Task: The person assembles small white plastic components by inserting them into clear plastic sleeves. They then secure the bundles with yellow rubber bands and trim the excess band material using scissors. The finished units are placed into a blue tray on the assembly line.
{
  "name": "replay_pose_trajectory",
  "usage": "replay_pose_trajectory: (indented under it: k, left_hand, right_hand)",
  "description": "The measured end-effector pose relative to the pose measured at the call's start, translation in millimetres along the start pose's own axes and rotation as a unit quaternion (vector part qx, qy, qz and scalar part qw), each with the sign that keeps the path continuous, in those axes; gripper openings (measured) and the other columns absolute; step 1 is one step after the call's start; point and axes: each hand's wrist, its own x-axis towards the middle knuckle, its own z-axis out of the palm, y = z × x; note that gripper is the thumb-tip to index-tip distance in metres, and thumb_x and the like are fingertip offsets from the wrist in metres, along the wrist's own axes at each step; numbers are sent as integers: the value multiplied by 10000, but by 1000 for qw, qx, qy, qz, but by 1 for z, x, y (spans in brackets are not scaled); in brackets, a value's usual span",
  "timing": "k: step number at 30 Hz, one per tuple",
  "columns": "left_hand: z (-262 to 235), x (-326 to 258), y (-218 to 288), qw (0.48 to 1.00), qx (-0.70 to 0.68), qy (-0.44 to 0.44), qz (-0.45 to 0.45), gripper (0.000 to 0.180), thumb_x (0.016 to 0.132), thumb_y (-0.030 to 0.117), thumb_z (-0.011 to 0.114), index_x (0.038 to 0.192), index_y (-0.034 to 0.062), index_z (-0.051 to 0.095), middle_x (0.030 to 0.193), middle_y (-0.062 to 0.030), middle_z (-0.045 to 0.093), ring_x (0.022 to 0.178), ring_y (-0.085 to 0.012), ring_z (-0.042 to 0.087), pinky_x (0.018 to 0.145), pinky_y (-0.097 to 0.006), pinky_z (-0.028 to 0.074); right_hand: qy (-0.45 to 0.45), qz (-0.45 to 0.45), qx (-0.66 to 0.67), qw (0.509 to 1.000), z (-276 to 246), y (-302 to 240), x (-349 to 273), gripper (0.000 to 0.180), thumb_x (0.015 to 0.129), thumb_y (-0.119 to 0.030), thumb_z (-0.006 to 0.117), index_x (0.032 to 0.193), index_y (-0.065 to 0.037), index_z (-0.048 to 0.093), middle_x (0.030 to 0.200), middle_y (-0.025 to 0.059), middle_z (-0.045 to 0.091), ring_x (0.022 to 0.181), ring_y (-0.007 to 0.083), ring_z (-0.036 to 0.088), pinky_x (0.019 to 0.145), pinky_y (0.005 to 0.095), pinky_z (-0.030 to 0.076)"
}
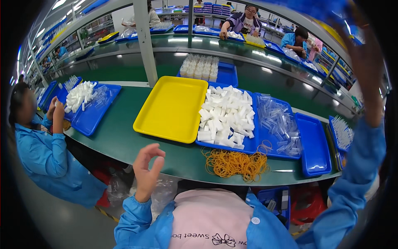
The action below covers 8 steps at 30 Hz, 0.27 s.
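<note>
My left hand [148, 170] hovers over the near table edge, fingers curved and thumb apart, with nothing in it. Beyond it lies a yellow tray [172, 110] with a bare bottom. My right hand [358, 50] is raised high at the upper right. It is dark and blurred beside a blue tray-like thing [306, 6] at the top edge, and its grip does not show. White foam-like blocks [227, 114] fill a blue tray to the right of the yellow one. Clear plastic tubes [278, 124] lie in the adjoining blue tray. Orange rubber bands [236, 164] are heaped in front.
A bare blue tray [313, 145] stands to the right, with slim metal tweezers [283, 170] nearby. White-topped tubes [200, 67] stand behind. At the left, a co-worker [43, 145] handles parts beside more trays. A metal post [144, 45] rises behind the table.
</note>
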Motion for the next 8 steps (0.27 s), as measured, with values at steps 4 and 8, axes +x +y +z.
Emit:
replay_pose_trajectory:
  k: [4, 8]
  left_hand:
    - [15, 50, 8, 984, -172, -42, -16, 373, 927, 229, 538, 1232, 24, 474, 868, -49, 570, 798, -125, 557, 754, -255, 458]
    - [16, 96, 1, 948, -288, -97, -95, 442, 927, 285, 548, 1268, 26, 440, 899, -40, 570, 831, -129, 557, 785, -264, 469]
  right_hand:
    - [8, 46, -23, 999, 32, -85, -45, 311, 666, -83, 754, 946, -87, 618, 823, 74, 619, 731, 254, 622, 656, 323, 500]
    - [9, 63, 87, 994, 91, -139, -72, 186, 707, -143, 684, 884, -148, 627, 799, 25, 559, 722, 183, 591, 673, 295, 501]
